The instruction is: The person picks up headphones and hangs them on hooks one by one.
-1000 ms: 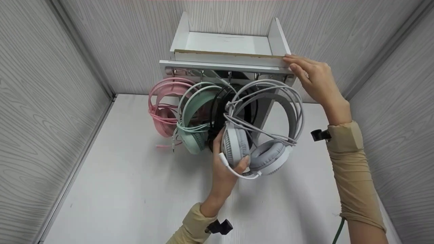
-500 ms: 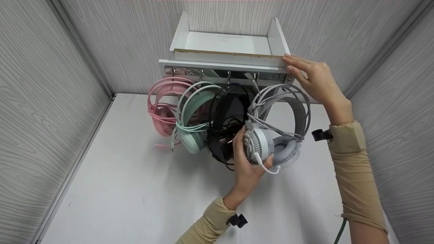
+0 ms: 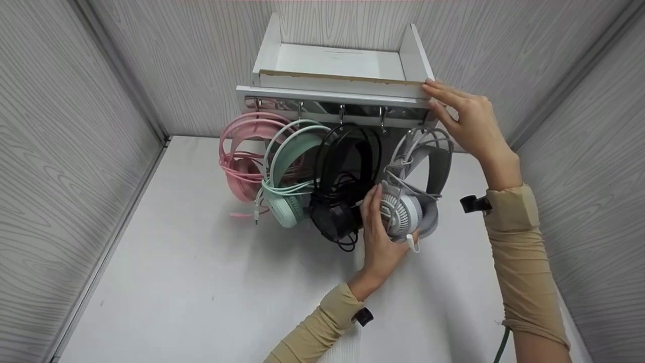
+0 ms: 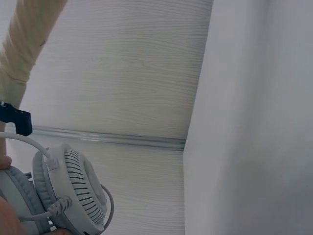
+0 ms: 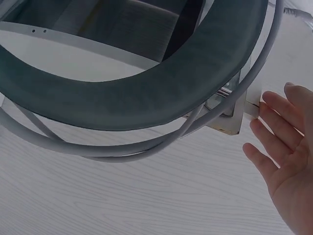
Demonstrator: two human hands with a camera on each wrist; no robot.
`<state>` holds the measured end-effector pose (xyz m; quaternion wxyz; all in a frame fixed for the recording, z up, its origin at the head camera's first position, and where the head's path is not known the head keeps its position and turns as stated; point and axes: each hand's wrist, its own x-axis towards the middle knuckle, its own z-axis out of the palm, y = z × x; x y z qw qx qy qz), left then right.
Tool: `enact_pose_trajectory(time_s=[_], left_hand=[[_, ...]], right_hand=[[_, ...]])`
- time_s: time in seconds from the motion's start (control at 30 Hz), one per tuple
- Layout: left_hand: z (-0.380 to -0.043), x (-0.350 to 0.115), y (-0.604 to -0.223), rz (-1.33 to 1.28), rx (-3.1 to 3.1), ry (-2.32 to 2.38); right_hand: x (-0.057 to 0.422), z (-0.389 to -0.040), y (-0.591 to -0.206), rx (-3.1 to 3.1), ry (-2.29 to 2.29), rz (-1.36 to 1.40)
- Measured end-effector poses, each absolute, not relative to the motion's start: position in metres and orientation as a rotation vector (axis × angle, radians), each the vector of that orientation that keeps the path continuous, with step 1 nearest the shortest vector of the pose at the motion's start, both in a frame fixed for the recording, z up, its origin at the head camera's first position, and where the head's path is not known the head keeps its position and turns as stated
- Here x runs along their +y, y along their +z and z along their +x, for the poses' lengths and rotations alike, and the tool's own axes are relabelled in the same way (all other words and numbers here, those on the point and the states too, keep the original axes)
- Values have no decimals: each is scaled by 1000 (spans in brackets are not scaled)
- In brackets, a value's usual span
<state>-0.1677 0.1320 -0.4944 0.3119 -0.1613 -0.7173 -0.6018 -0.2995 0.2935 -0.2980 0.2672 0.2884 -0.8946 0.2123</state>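
Grey-and-white headphones [image 3: 401, 212] with a cable wound round them stand below the right end of the hook rail [image 3: 322, 107]. My left hand [image 3: 385, 249] grips their ear cups from below, fingers on the left side and thumb at the right. In the left wrist view, the ribbed ear cup [image 4: 80, 191] and its mic stalk show close up. My right hand [image 3: 471, 123] rests its straight fingertips on the right corner of the white rack [image 3: 342, 86]. In the right wrist view, the padded headband [image 5: 146, 100] passes in front of the rail's end. Whether it sits on a hook is unclear.
Pink headphones [image 3: 242, 184], mint green headphones [image 3: 284, 209] and black headphones [image 3: 332, 219] hang from the rail to the left, close together. The rack's upper tray [image 3: 327, 60] has raised sides. Wood-grain panels [image 3: 65, 166] wall in the white table [image 3: 201, 282].
My left hand has carried the grey-and-white headphones to the right and turned them, uncovering the black pair. The right hand has stayed at the rack's corner.
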Motion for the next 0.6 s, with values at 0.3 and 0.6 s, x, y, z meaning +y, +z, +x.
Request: enact_pose_trajectory(time_s=[0.3, 0.6], left_hand=[[-170, 143, -500, -398, -2128, -1322], [-162, 136, -485, -376, -2406, -1019]], right_hand=[[293, -300, -299, -2397, 558, 781], [292, -299, -299, -2407, 564, 773]])
